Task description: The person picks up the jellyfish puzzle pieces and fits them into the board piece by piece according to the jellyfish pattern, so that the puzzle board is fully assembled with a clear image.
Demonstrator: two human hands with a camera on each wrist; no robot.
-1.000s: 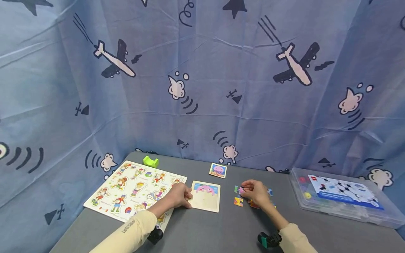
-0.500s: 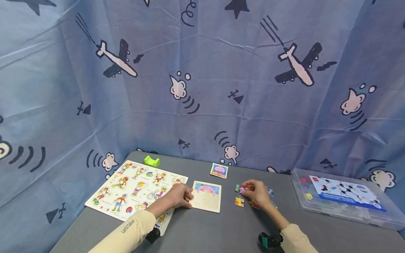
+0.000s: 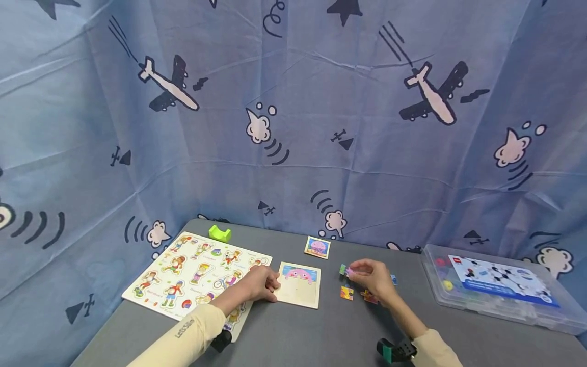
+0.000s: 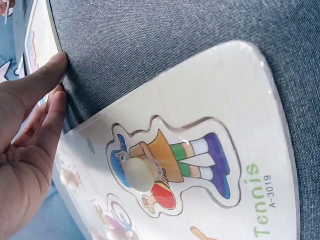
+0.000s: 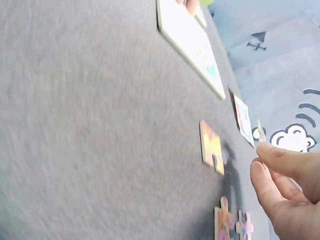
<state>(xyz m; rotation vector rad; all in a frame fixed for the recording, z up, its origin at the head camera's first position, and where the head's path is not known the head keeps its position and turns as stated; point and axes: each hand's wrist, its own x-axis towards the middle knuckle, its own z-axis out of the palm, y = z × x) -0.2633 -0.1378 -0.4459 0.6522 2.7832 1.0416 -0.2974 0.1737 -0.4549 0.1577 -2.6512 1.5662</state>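
My left hand (image 3: 257, 285) holds the left edge of a square wooden puzzle tray (image 3: 298, 295), thumb and fingers pinching it in the left wrist view. Along the tray's top lie fitted pieces showing a pink octopus's head and eyes; the lower part is bare wood. To the right, my right hand (image 3: 375, 280) pinches a small jigsaw piece (image 5: 261, 131) between thumb and fingers, lifted off the table in the right wrist view. An orange jigsaw piece (image 3: 347, 292) lies below that hand. Other pieces (image 3: 369, 296) lie beneath and behind it, partly hidden.
A large peg puzzle board (image 3: 197, 275) with sports figures lies left, under my left forearm. Behind it sits a green block (image 3: 219, 234). A small octopus picture card (image 3: 317, 247) lies beyond the tray. A clear plastic case (image 3: 500, 285) stands at right, before the curtain (image 3: 293, 178).
My right hand has risen slightly and shifted a little left with the jigsaw piece, uncovering more of the pieces below. The left hand and tray stay in place.
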